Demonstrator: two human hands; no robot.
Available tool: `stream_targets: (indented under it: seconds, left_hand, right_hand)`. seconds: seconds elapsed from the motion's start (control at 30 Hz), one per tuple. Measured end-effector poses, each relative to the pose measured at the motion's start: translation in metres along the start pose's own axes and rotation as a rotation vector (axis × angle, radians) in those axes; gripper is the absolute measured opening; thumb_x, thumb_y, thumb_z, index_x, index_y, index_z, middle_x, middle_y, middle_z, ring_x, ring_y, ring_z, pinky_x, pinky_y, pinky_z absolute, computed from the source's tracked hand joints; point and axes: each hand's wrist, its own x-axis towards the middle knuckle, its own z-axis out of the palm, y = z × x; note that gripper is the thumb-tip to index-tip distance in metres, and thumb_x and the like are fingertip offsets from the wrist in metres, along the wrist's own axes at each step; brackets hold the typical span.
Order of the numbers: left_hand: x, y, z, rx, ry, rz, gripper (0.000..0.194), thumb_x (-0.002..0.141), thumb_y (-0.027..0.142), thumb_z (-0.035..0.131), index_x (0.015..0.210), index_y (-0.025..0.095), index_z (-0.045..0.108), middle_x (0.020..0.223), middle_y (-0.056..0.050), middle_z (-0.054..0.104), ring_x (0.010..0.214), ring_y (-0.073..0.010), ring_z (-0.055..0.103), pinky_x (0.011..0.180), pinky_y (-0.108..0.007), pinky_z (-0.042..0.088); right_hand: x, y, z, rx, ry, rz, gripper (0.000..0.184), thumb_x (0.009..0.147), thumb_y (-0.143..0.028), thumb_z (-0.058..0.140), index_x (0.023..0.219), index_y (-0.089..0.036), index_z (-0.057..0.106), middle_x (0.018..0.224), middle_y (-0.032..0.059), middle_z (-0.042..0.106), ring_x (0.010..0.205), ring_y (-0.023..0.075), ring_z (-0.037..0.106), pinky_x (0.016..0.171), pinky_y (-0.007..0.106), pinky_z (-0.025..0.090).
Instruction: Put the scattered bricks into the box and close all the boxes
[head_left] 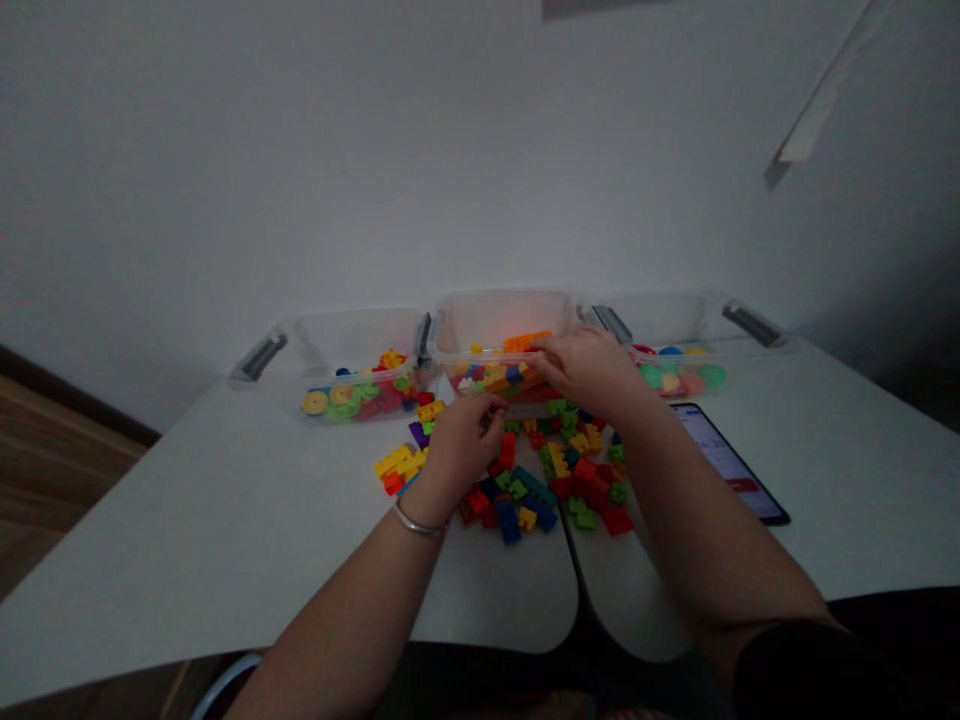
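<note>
Over the loose pile of toy building bricks, my left hand has its fingers curled together; what they hold, if anything, is hidden. My right hand reaches over the front rim of the middle clear plastic box. Its thumb and forefinger point left and look slightly apart, close to an orange brick inside the box. Whether they touch that brick is unclear. More coloured bricks show through the box's front wall. A yellow brick lies left of my left hand.
A left clear box holds small colourful pieces, and a right clear box holds round coloured pieces. A phone lies beside my right forearm. The white table has a dark seam near its front, and a wall stands behind.
</note>
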Motion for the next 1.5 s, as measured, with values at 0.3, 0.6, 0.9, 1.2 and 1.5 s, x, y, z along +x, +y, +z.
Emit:
stream_targets:
  seconds: [0.3, 0.6, 0.9, 1.2, 1.5]
  left_hand:
    - [-0.004, 0.005, -0.002, 0.344, -0.352, 0.016, 0.018, 0.082, 0.027, 0.062, 0.095, 0.020, 0.073, 0.095, -0.010, 0.068, 0.093, -0.0272, 0.063, 0.084, -0.042, 0.049]
    - [-0.003, 0.003, -0.007, 0.302, -0.465, 0.122, 0.016, 0.079, 0.021, 0.063, 0.095, 0.020, 0.069, 0.099, -0.010, 0.066, 0.095, -0.0283, 0.062, 0.082, -0.042, 0.049]
    - [-0.001, 0.001, -0.001, 0.386, -0.396, 0.209, 0.011, 0.082, 0.022, 0.062, 0.084, 0.020, 0.073, 0.092, -0.009, 0.067, 0.084, -0.0250, 0.063, 0.073, -0.039, 0.047]
    - [0.000, 0.000, 0.000, 0.412, -0.370, 0.324, 0.012, 0.086, 0.024, 0.060, 0.088, 0.020, 0.071, 0.091, -0.008, 0.067, 0.086, -0.0247, 0.062, 0.075, -0.038, 0.047]
    - [0.001, -0.001, 0.002, -0.048, -0.001, 0.108, 0.012, 0.085, 0.012, 0.052, 0.089, 0.020, 0.061, 0.089, -0.004, 0.062, 0.078, -0.0166, 0.060, 0.070, -0.029, 0.050]
  right_hand:
    - [0.001, 0.003, 0.002, 0.021, -0.001, 0.016, 0.052, 0.099, -0.044, 0.030, 0.118, -0.011, 0.065, 0.110, 0.0167, 0.071, 0.105, 0.0303, 0.062, 0.094, 0.044, 0.038]
    - [-0.010, -0.003, -0.019, 0.156, 0.204, -0.046, 0.038, 0.096, -0.037, 0.042, 0.112, -0.013, 0.066, 0.115, 0.0131, 0.070, 0.108, 0.0286, 0.059, 0.098, 0.041, 0.037]
    - [-0.020, -0.022, -0.023, 0.160, -0.164, -0.091, 0.027, 0.092, -0.038, 0.048, 0.085, -0.021, 0.068, 0.087, 0.0073, 0.071, 0.077, 0.0210, 0.062, 0.066, 0.032, 0.041]
    - [-0.019, -0.026, 0.013, 0.179, -0.455, -0.156, 0.018, 0.082, -0.024, 0.057, 0.074, -0.017, 0.072, 0.076, 0.0142, 0.072, 0.068, 0.0301, 0.065, 0.061, 0.041, 0.046]
    - [-0.016, -0.026, 0.000, 0.244, -0.387, -0.073, 0.024, 0.085, -0.025, 0.050, 0.105, -0.018, 0.061, 0.097, 0.0113, 0.073, 0.085, 0.0250, 0.068, 0.066, 0.033, 0.048]
